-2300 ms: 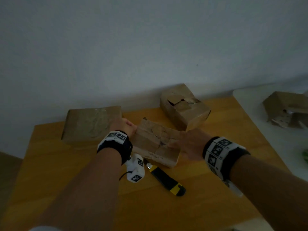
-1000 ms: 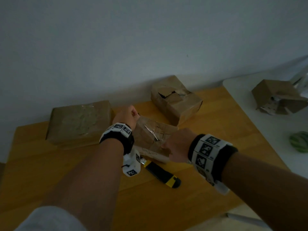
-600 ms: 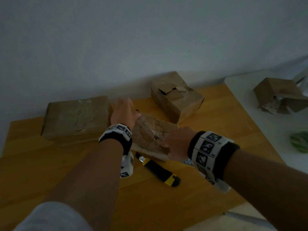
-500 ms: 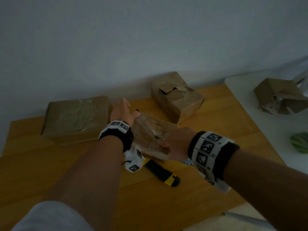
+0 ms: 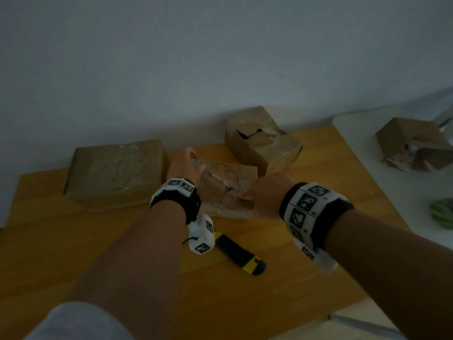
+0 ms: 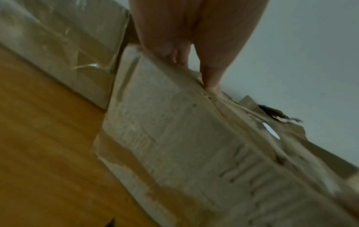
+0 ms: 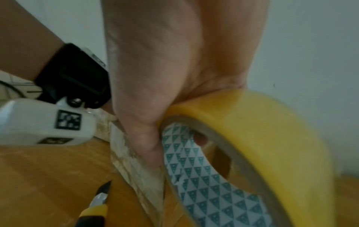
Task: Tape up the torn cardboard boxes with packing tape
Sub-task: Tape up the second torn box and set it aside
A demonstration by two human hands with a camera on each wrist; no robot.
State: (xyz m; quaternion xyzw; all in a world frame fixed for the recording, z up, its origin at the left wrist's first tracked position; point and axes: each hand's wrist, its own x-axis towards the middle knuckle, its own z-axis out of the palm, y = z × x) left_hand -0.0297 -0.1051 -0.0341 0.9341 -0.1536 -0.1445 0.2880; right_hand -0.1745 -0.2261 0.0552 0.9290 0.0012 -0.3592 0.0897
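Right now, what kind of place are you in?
Probably a room at home or a small workroom, used for mending parcels. A wooden table stands against a plain wall, torn cardboard boxes sit on it, and the right hand grips a roll of tape.

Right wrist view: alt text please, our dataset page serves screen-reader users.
The right hand grips a yellow roll of packing tape at the ragged edge of a cardboard box. A yellow-and-black utility knife lies below on the wooden table, with the left wrist's white camera at left.
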